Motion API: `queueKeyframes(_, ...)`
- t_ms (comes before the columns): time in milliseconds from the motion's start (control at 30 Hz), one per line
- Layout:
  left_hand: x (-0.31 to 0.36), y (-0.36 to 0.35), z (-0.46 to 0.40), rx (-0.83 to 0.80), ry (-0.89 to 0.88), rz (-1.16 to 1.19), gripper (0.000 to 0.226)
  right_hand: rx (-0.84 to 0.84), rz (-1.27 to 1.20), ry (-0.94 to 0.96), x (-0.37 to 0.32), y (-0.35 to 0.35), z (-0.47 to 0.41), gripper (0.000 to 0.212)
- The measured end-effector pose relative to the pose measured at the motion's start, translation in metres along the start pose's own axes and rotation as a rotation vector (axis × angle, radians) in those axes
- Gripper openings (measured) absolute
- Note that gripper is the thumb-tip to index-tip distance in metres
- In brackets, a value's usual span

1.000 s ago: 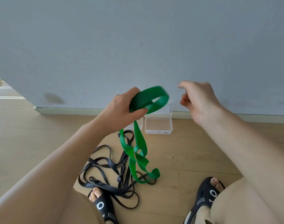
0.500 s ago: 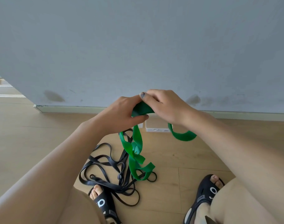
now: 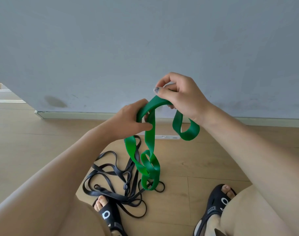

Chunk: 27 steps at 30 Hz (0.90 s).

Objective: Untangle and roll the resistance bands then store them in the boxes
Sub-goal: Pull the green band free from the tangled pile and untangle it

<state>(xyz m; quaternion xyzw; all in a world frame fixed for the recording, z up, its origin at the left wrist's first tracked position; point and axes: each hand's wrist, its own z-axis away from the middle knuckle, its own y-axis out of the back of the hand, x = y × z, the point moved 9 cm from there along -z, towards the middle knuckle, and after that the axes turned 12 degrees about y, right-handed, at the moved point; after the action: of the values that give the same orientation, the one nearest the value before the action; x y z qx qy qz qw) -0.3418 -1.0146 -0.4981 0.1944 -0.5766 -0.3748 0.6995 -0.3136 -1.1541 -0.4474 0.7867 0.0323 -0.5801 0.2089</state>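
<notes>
Below my hands I see tangled black bands on the floor, a clear box mostly hidden behind. My left hand and right hand both grip the green band, which dangles between them.

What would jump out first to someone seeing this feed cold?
The bright green band at centre, gripped by the left hand and the right hand, with a twisted tail hanging toward the floor and a loop drooping under the right wrist. Next, the tangle of black bands on the wooden floor, by the left sandal.
</notes>
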Motion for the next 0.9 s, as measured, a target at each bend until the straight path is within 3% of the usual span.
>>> queueKeyframes(100,0.008,-0.01,0.004,-0.065,-0.015,0.078,0.032,-0.037,-0.112,-0.015,-0.004,-0.005,0.002,0.009)
queueKeyframes(167,0.009,-0.018,0.003,-0.092,-0.011,0.088,0.024,-0.059,-0.153,-0.024,-0.006,-0.009,0.004,0.011)
queueKeyframes(267,0.011,-0.012,0.001,-0.059,-0.045,0.076,0.018,-0.032,-0.149,-0.028,-0.006,-0.002,0.003,0.013)
queueKeyframes(467,0.011,0.02,0.006,0.044,-0.074,0.166,0.036,0.039,0.001,-0.062,-0.001,0.03,0.002,0.013)
queueKeyframes(667,0.018,0.031,0.014,0.128,-0.1,0.151,0.026,-0.215,0.358,-0.16,0.026,0.018,0.007,0.044)
queueKeyframes(833,0.027,0.018,0.018,0.164,-0.133,-0.02,0.023,-0.241,0.148,-0.126,0.019,-0.025,0.014,0.046)
queueKeyframes(900,0.025,0.013,0.017,0.164,-0.086,-0.012,0.026,-0.232,0.204,-0.092,0.018,-0.036,0.017,0.05)
